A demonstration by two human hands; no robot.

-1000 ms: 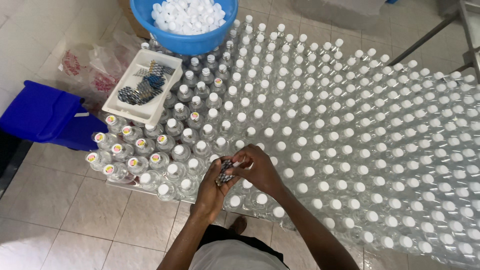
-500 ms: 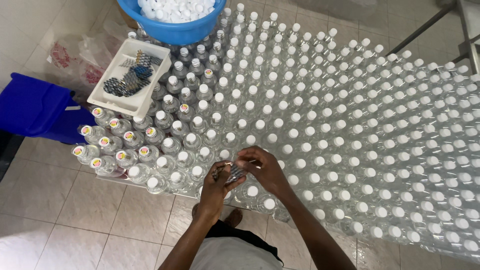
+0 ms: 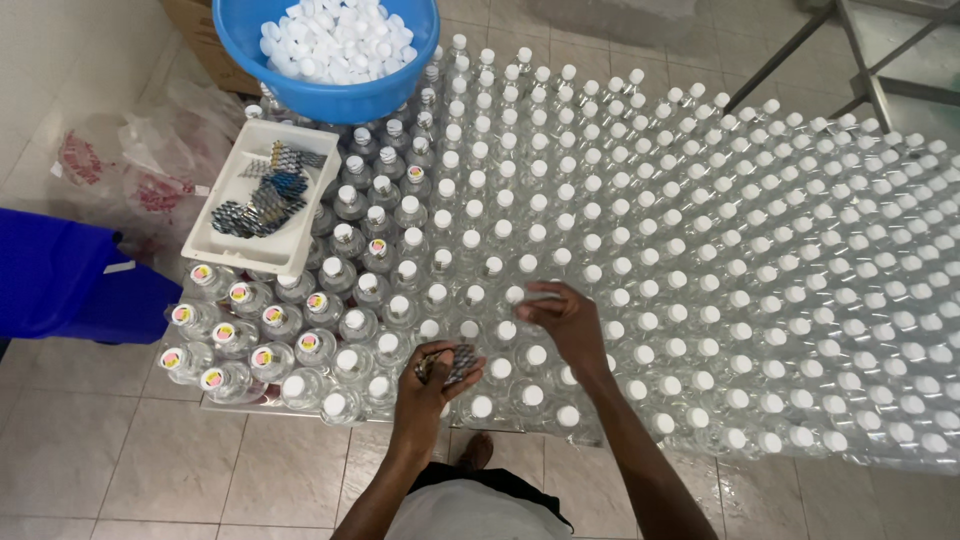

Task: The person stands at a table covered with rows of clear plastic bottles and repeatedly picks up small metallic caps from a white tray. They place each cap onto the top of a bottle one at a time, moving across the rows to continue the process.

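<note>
the left hand (image 3: 432,378) is curled around a small bundle of dark seal bands (image 3: 455,362), fingers closed on them just above the near edge of the bottle field. the right hand (image 3: 568,318) is out over the bottles a little further in, palm down, its fingertips (image 3: 533,297) pinched together at a white cap (image 3: 514,295); whether they grip a band there is too small to tell. the 2 hands are apart, the right one ahead of and beside the left.

below them stands a wide field of clear plastic bottles (image 3: 700,260) with white caps, packed in close rows across the tiled floor (image 3: 120,460). at the near left corner a group of bottles (image 3: 232,335) carries coloured seals on the caps, pink and yellow, unlike the plain white rest.

a white tray (image 3: 215,248) rests on top of the bottles at the left, holding more dark bands (image 3: 262,200) in loose stacks. beyond it a blue basin (image 3: 330,98) sits on the bottles too, heaped with loose white caps (image 3: 335,38). a blue bag (image 3: 60,275) lies on the floor at the far left, with crumpled clear plastic (image 3: 150,160) beside it. metal legs (image 3: 860,60) of a frame show at the top right
</note>
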